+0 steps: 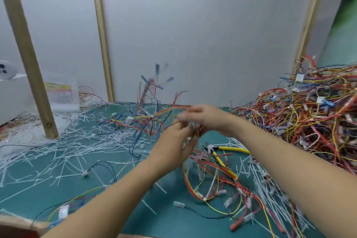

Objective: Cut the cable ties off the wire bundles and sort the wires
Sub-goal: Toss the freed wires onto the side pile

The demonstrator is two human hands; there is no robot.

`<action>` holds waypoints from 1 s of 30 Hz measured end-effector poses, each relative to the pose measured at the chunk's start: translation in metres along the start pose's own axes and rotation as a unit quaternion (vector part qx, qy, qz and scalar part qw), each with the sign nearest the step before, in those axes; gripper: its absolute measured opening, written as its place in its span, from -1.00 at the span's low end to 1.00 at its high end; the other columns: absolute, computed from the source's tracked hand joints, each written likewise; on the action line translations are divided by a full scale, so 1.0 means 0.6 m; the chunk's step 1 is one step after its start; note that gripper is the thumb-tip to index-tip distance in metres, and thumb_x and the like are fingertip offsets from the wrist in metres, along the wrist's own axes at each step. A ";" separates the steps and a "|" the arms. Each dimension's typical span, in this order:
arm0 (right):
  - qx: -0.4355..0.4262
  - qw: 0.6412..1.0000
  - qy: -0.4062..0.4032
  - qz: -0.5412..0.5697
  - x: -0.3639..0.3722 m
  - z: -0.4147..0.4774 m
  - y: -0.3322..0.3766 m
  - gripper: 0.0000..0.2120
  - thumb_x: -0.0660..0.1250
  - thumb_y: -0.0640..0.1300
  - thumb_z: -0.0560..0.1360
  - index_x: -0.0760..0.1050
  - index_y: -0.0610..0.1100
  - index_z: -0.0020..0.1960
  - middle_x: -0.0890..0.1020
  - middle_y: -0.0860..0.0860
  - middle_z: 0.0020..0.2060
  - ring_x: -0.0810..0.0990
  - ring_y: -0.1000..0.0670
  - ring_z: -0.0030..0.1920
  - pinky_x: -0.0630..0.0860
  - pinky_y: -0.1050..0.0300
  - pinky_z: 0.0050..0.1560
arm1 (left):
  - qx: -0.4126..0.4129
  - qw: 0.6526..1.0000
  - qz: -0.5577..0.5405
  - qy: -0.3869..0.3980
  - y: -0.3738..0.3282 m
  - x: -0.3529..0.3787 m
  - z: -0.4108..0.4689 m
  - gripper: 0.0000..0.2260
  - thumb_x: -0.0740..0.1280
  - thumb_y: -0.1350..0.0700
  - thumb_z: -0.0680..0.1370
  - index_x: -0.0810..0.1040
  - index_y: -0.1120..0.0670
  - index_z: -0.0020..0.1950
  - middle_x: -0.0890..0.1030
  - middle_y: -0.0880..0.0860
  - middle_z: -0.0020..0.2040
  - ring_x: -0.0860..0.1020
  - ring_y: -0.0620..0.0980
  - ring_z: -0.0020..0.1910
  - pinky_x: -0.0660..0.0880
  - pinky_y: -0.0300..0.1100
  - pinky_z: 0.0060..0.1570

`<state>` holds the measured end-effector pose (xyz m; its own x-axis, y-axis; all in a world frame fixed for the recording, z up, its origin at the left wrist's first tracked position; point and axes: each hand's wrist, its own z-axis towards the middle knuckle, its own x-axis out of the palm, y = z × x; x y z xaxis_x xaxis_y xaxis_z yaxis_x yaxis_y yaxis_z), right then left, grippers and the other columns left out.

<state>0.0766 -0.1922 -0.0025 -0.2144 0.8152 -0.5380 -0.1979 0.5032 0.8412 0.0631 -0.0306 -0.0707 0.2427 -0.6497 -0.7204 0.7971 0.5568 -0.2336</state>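
Green mat [170,222] strewn with cut ties [67,147], white panels [193,35] behind; left hand [172,141] and right hand [210,118] meet at a wire bundle [150,117]; blur hides their grip.

Green work mat [58,189] looking matt and smooth. Cut cable ties [63,147] looking like thin white plastic, faintly shiny. Big wire pile [313,118] showing smooth coloured plastic insulation, with white plastic connectors [320,100] among it. Raised wire bundle [148,116] looking alike (motion-blurred, finish unclear). Lying side cutters [233,149] wearing glossy yellow plastic handles, jaws showing grey metal. Upright posts [29,63] showing pale bare wood, matt. White back panel [193,35] reflecting light, semi-glossy.
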 end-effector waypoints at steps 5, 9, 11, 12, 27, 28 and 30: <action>-0.030 0.993 -0.060 -0.098 -0.005 -0.002 0.006 -0.82 0.42 -0.07 0.54 0.64 -0.20 -0.08 0.60 -0.06 -0.32 0.55 0.03 -0.29 0.53 0.05 -0.21 | 0.002 0.998 0.000 0.069 0.022 0.006 -0.019 -0.58 0.37 0.10 0.55 0.45 0.12 0.40 0.46 0.07 0.33 0.47 0.06 0.27 0.43 -0.07 0.28; -0.070 0.968 -0.193 -0.145 -0.057 -0.007 0.039 -0.82 0.33 -0.16 0.57 0.65 -0.13 -0.17 0.62 -0.04 -0.33 0.52 0.07 -0.33 0.40 0.09 -0.25 | -0.066 0.966 0.139 0.208 0.071 0.005 -0.050 -0.58 0.15 -0.24 0.61 0.43 -0.04 0.35 0.45 -0.04 0.32 0.48 0.00 0.26 0.41 -0.06 0.25; -0.091 0.963 -0.246 -0.057 -0.101 -0.014 0.066 -0.81 0.29 -0.19 0.61 0.62 -0.12 -0.15 0.66 -0.11 -0.18 0.60 -0.03 -0.32 0.44 0.09 -0.28 | -0.087 0.942 0.231 0.227 0.101 -0.007 -0.058 -0.59 0.05 -0.30 0.61 0.47 -0.07 0.22 0.52 -0.07 0.28 0.50 -0.03 0.24 0.32 -0.06 0.23; -0.102 0.959 -0.265 -0.023 -0.125 -0.017 0.082 -0.80 0.29 -0.19 0.62 0.60 -0.10 -0.15 0.67 -0.08 -0.16 0.63 -0.04 -0.35 0.45 0.10 -0.31 | -0.092 0.938 0.257 0.215 0.115 -0.014 -0.059 -0.61 0.03 -0.32 0.60 0.46 -0.08 0.13 0.57 -0.08 0.21 0.53 -0.02 0.20 0.29 -0.04 0.19; -0.097 0.937 -0.335 0.016 -0.231 -0.035 0.155 -0.76 0.31 -0.06 0.60 0.67 -0.18 -0.05 0.58 -0.09 -0.35 0.61 0.00 -0.44 0.61 0.06 -0.36 | -0.250 0.856 0.412 0.187 0.195 -0.136 -0.006 -0.74 0.20 -0.12 0.61 0.55 0.00 0.13 0.64 0.03 0.09 0.61 0.07 0.05 0.56 -0.10 -0.01; -0.091 0.941 -0.326 0.015 -0.223 -0.033 0.146 -0.77 0.32 -0.06 0.60 0.68 -0.18 -0.05 0.58 -0.08 -0.36 0.61 0.00 -0.43 0.60 0.08 -0.38 | -0.208 0.899 0.347 0.168 0.166 -0.123 0.004 -0.72 0.23 -0.17 0.60 0.55 -0.03 0.14 0.63 0.00 0.12 0.60 0.05 0.09 0.54 -0.11 0.04; -0.079 0.948 -0.306 0.022 -0.205 -0.028 0.127 -0.78 0.33 -0.07 0.59 0.68 -0.17 -0.05 0.55 -0.05 -0.40 0.61 -0.01 -0.43 0.58 0.09 -0.39 | -0.134 0.963 0.128 0.198 0.104 -0.089 0.010 -0.63 0.28 -0.22 0.58 0.51 -0.10 0.32 0.55 -0.08 0.28 0.51 -0.05 0.28 0.42 -0.17 0.24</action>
<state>0.0718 -0.2586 0.1270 0.3605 0.8723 -0.3303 -0.3533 0.4554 0.8172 0.1030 0.0356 -0.0428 0.1409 -0.2546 -0.9567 0.5550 0.8206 -0.1366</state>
